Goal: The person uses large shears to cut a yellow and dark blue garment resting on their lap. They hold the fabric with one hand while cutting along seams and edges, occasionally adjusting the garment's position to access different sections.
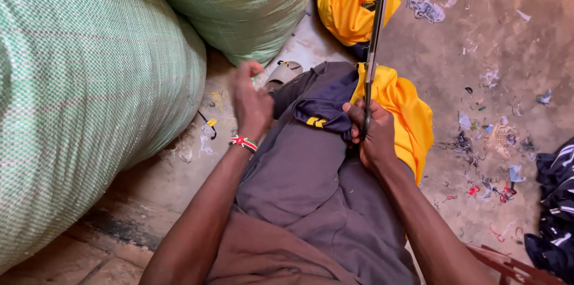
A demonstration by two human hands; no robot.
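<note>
The right hand [373, 135] is closed around the handle end of a long pair of scissors [375, 40], with a fold of navy and yellow cloth [388, 106] pinched against the lap beneath it. The left hand [250, 103] is held free above the left thigh, fingers loosely curled on nothing, a beaded wristband [243, 142] worn at the wrist.

The scissors are seen as dark, narrow and straight, blades together. Their long axis runs almost upright in the view, the tip pointed away from the body toward a second bundle of yellow cloth [353, 1] on the floor.

Little room is left on the left side, where 2 bulging green woven sacks [89, 94] are pressed close to the knee. More open room is offered to the right, across a dusty floor [508, 52] strewn with fabric scraps. At the right edge a dark striped garment [556, 201] is lying.
</note>
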